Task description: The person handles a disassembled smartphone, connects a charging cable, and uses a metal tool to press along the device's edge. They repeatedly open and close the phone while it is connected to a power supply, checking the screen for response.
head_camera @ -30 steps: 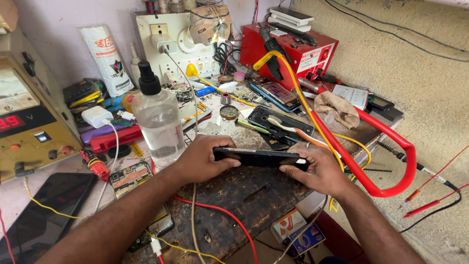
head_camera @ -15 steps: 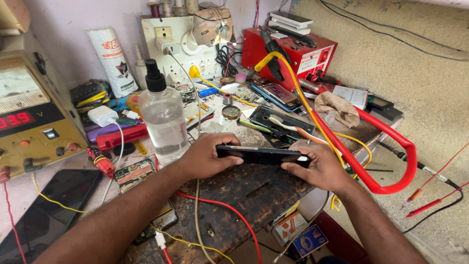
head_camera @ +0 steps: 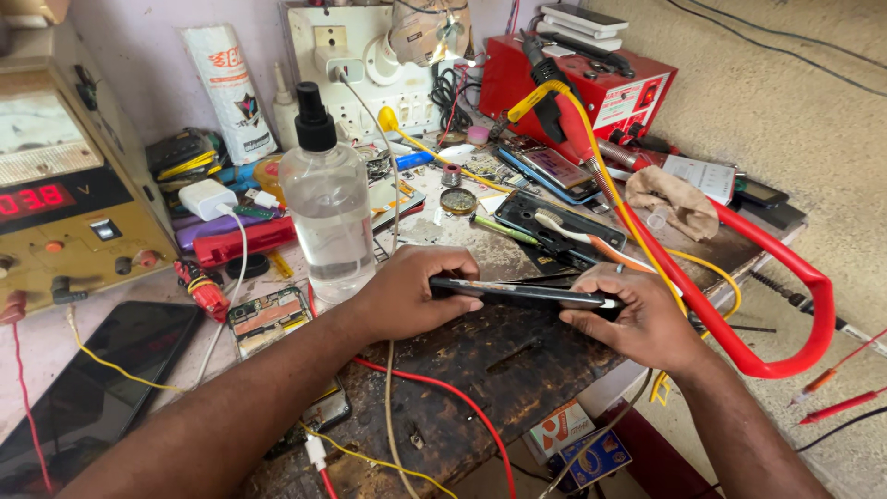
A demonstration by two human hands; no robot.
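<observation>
Black and slim, one phone (head_camera: 522,293) sits edge-up between our two hands, just above the scorched wooden bench (head_camera: 499,370). Our left hand (head_camera: 407,300) clasps its left end, fingers curled over the top edge; our right hand (head_camera: 642,319) pinches the right end. We count one clear spray bottle (head_camera: 328,208) with a black pump just beside the left hand, and one red hose (head_camera: 739,305) looping past the right.

Both hands, left hand (head_camera: 407,300) and right hand (head_camera: 642,323), grip a dark phone (head_camera: 522,293) edgewise; a clear spray bottle (head_camera: 325,208) stands just beyond the left grip.
</observation>
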